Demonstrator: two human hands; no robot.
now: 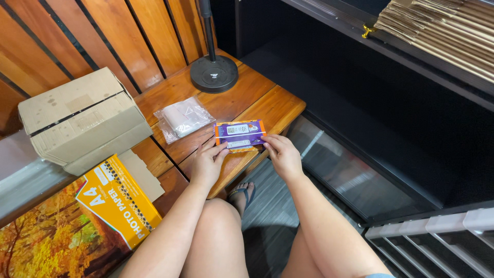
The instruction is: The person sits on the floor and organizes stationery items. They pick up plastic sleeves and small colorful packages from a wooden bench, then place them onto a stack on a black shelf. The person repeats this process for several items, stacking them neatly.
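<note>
A small purple and orange packet lies flat on the wooden table, close to the table's near right corner, and both hands work at it. The left hand rests on the table at the packet's near left corner, its fingers stretched forward and lying on the packet's left edge, the thumb pressing the lower margin. The right hand comes in from the right, its fingertips curled against the packet's right edge, so that the packet is held between the two hands; neither hand lifts it clear of the wood. Just to the left and a little farther off lies a clear plastic bag with something pale folded inside, apart from the packet. Beyond it, at the far side of the table, stands the round black base of a stand with its pole rising out of view. At the left a closed cardboard box sits tilted, and near it, lower left, a pack of photo paper shows an orange corner and an autumn forest picture. To the right a dark shelf unit stands, with brown paper bags stacked on its upper shelf.
</note>
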